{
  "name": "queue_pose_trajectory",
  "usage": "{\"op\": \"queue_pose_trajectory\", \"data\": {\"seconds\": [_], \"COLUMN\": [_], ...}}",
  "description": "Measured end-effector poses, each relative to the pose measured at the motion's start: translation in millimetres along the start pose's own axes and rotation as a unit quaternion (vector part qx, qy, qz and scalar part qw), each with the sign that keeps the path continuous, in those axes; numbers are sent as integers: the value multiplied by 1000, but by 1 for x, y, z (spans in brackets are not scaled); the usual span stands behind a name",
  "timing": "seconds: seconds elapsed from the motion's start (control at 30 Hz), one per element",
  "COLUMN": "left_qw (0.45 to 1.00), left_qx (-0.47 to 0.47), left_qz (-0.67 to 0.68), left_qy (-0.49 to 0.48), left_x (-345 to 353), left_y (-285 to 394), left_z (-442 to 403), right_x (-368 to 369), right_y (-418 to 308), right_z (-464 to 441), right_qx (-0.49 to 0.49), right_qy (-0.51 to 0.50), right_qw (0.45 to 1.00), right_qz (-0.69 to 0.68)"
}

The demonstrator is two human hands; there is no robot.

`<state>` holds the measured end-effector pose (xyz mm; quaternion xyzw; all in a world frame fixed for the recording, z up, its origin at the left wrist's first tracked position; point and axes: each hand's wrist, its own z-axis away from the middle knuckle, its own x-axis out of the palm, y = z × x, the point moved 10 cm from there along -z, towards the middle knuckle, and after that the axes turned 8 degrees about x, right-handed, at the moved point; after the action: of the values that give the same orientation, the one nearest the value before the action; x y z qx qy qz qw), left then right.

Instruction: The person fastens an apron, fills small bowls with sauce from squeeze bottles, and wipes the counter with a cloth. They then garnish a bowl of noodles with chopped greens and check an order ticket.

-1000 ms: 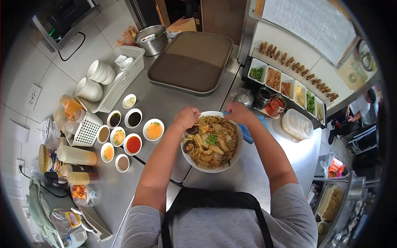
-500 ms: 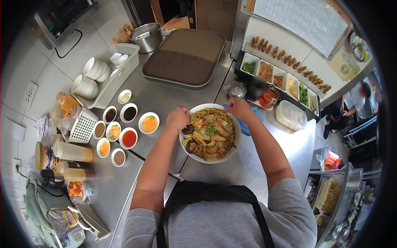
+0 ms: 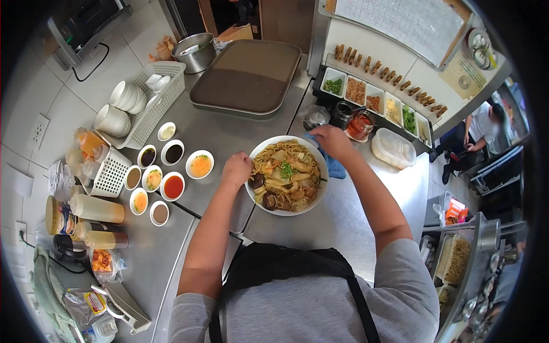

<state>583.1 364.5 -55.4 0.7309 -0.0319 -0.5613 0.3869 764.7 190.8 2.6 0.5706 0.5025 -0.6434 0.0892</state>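
Note:
A large white bowl of noodles with vegetables, dark mushrooms and chopped green herbs stands on the steel counter in front of me. My left hand is closed at the bowl's left rim, its fingertips partly hidden. On the upper right side, my right hand is closed on a blue cloth beside the rim. Part of that cloth lies on the counter to the right of the bowl.
Small sauce cups stand at the left, near white baskets and bottles. A brown tray lies behind. Topping containers, jars and a lidded box are at the right. Another person is far right.
The whole view has shifted a little. My left hand has slid slightly down along the rim, and my right hand has moved slightly away from the bowl with the cloth.

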Motion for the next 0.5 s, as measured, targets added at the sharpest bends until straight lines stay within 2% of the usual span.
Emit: {"op": "queue_pose_trajectory", "data": {"seconds": [0.03, 0.07, 0.1, 0.17, 0.4, 0.5], "left_qw": [1000, 997, 988, 986, 990, 974], "left_qx": [-1, -50, -98, -110, -96, -144], "left_qz": [1, 54, 106, 118, 103, 171], "left_qy": [0, -27, -55, -50, -16, -42], "left_x": [0, 1, 5, 6, 9, 13], "left_y": [0, -2, -7, -11, -21, -22], "left_z": [0, 4, 8, 10, 9, 19], "right_x": [11, 20, 24, 30, 18, 10], "right_y": [-9, -18, -16, -15, -2, 0], "right_z": [-2, 0, 0, 4, 64, 100], "right_qx": [-52, -105, -106, -124, -114, -67], "right_qy": [-4, -8, -9, -15, -50, 12], "right_qw": [998, 991, 991, 984, 989, 997], "right_qz": [44, 88, 87, 128, 80, 39]}}
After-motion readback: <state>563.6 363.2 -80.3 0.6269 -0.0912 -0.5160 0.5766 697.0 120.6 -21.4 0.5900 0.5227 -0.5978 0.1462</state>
